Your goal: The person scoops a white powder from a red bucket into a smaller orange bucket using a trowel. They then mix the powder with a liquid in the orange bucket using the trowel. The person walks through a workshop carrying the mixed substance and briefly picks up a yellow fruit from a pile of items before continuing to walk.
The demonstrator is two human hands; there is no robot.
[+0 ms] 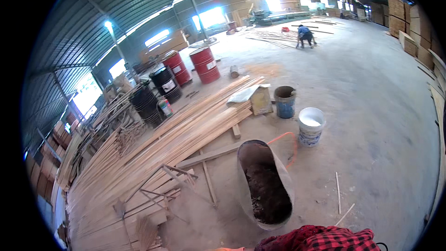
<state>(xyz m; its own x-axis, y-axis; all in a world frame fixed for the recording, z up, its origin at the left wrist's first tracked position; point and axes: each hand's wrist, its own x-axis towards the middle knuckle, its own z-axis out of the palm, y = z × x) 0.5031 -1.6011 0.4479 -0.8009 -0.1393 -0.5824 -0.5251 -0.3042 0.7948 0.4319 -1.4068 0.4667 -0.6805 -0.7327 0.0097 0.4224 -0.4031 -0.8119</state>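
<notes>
Since our hands are out of view: grip unknown, we can't tell.
Lumber: long plank pile (186, 130), left of us.
Trough: metal tub (265, 183) of dark mix, directly ahead.
Risk: we could trip on the orange hose (284, 137) beside the white bucket (311, 126).

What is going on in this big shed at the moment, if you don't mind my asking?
The camera wearer stands over a grey metal trough with dark residue inside it; only a red-and-black checked sleeve shows at the lower edge, and neither hand is in view. Beside the trough lies a long pile of pale wooden slats. A white plastic bucket and a blue plastic bucket stand on the concrete floor. Red steel drums stand further back, and another person bends over far off.
</notes>
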